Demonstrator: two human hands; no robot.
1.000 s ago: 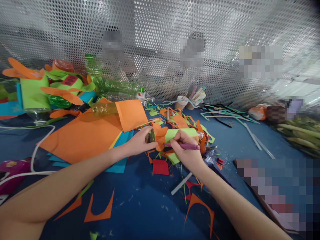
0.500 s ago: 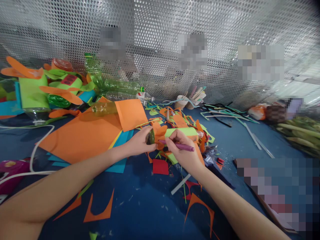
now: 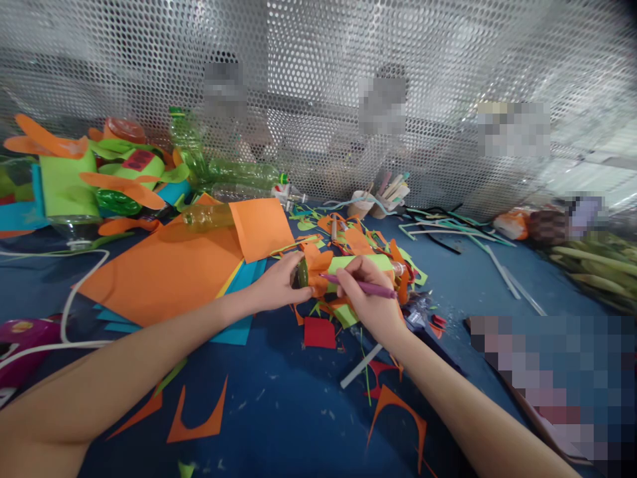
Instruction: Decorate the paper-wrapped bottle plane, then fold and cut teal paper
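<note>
The left hand (image 3: 279,284) is grasping the base end of a wrapped bottle (image 3: 341,264), its thumb and fingers spreading around the dark, greenish bottom. The right hand (image 3: 372,295) is pinching a purple pen (image 3: 379,290), its tip pointing left toward an orange paper piece (image 3: 316,260) on the bottle; whether the tip is actually touching the paper is hard to tell from this view. The bottle is lying on its side between the two hands, wearing a lime-green paper sleeve, its clear neck pointing right.

Orange and green paper scraps (image 3: 355,240) are surrounding it. A red paper piece (image 3: 320,332) and a translucent white stick (image 3: 361,366) are lying just on the near side, and curved orange offcuts (image 3: 199,431) are resting nearer still on the blue table (image 3: 283,405).

To the left, a large orange sheet (image 3: 164,272) is covering part of some blue sheets (image 3: 241,332), with a yellowish bottle (image 3: 206,217) lying on top. Farther left, paper-decorated bottles (image 3: 70,182) are crowding together near a white cord (image 3: 67,305). Behind, cups (image 3: 361,204) are standing before a perforated metal screen (image 3: 308,40); at the far right, pale green husks (image 3: 597,262) are lying heaped.
</note>
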